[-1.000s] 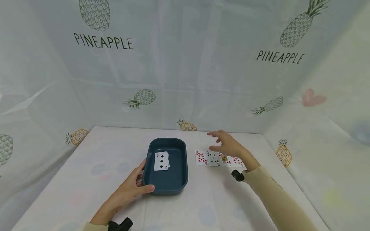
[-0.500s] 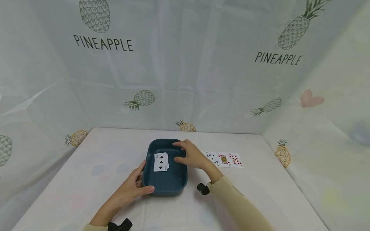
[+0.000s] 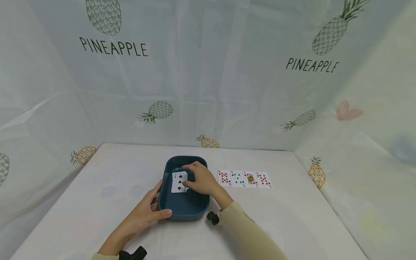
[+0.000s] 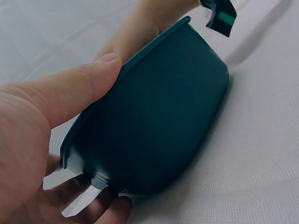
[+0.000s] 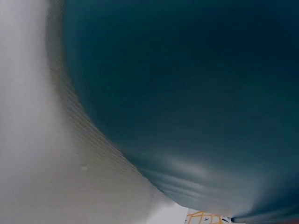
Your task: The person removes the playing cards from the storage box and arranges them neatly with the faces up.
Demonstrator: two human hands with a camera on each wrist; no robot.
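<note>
The dark teal tray (image 3: 169,207) looks like smooth plastic with a soft satin sheen. The playing cards (image 3: 179,181) inside it look like glossy coated paper. The surface (image 3: 292,216) wears a matt, faintly creased cloth, like the pineapple-printed backdrop (image 3: 208,72).

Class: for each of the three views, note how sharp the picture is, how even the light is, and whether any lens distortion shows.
Head view: evenly lit, sharp, wide-angle bending at the edges. Left wrist view: the left hand is close and soft, the blue tub clearer. Right wrist view: almost all blurred tub wall, too close to focus.
</note>
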